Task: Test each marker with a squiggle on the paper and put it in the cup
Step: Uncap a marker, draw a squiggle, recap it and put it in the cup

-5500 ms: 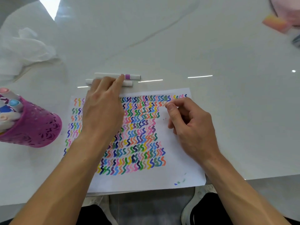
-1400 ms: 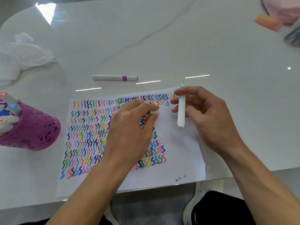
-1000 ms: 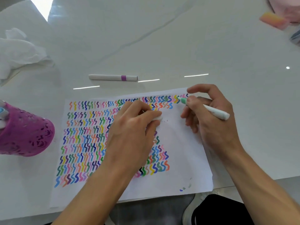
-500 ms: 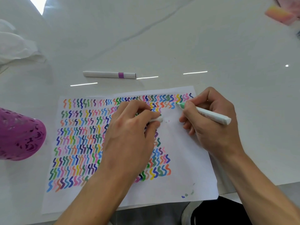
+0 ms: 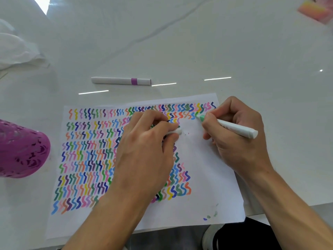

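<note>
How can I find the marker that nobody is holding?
Start at the big sheet of paper covered in colourful squiggles on the white table. Just past its far edge a white marker lies flat, apart from the paper. It has a purple band and no hand touches it, while the green-tipped marker is held in the right hand.

White glossy surface [image 5: 198, 42] w/ faint grey veining and light reflections. Paper [image 5: 207, 177] lies flat near the front edge, covered in rows of coloured squiggles on its left and top; near-right corner sticks just past the edge. Beyond the paper, apart from it, a capped white marker [image 5: 115, 81] w/ purple band lies crosswise. Magenta perforated cup [image 5: 21, 150] stands at far left, partly out of frame. Crumpled white sheet [image 5: 16, 49] at back left; blurred pink-orange item [image 5: 315, 10] at back right corner.
</note>
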Demonstrator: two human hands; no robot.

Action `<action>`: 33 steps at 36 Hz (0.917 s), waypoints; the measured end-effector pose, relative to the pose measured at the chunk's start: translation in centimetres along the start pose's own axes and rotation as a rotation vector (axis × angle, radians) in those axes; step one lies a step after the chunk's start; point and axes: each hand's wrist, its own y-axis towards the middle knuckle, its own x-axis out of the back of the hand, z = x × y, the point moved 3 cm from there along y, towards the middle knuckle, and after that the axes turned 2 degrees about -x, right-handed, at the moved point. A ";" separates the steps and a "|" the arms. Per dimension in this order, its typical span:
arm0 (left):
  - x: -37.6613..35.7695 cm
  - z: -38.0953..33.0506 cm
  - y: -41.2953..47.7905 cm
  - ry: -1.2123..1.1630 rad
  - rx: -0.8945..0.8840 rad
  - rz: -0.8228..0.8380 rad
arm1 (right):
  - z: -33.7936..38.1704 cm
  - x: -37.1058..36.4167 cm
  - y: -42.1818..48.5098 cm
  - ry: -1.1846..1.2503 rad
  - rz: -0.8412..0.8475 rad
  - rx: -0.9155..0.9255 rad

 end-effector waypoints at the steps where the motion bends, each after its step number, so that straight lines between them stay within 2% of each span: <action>1: 0.0 0.0 0.0 0.001 -0.001 -0.002 | 0.0 0.0 0.0 -0.013 -0.007 0.004; 11: -0.1 0.1 -0.1 0.005 -0.001 -0.017 | 0.0 -0.1 -0.2 -0.034 -0.079 0.015; 15: -0.1 0.0 -0.1 0.007 0.001 -0.020 | -0.1 -0.1 -0.1 -0.038 -0.057 0.020; 22: -0.1 0.0 -0.1 0.007 0.011 -0.021 | -0.4 -0.2 -0.2 0.050 -0.002 0.022; 33: 0.5 -0.4 -0.8 0.044 0.015 -0.044 | -0.1 0.4 -0.4 0.236 -0.068 0.011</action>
